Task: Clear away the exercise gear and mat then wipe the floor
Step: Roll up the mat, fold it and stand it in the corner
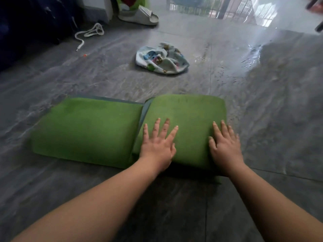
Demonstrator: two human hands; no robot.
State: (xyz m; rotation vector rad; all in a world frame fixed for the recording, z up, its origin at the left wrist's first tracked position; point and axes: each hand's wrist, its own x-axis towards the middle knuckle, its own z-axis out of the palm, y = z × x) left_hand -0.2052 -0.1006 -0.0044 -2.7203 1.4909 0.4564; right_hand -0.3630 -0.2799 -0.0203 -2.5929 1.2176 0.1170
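A green exercise mat (90, 126) lies folded on the grey tiled floor (174, 206), its right section doubled over and raised higher than the flat left section. My left hand (158, 145) rests flat on the raised right section with fingers spread. At that section's right edge my right hand (224, 145) also presses palm-down, fingers apart. Neither hand grips anything. Farther off on the floor lies a crumpled white cloth (162, 59) with coloured prints. A white rope (89, 33) is coiled at the far left.
A pale slipper (139, 17) stands at the back by a wall. Dark blue fabric (26, 23) fills the far left corner. A wet, shiny patch (251, 56) spreads over the floor at the right. A small orange bit (85, 55) lies near the rope.
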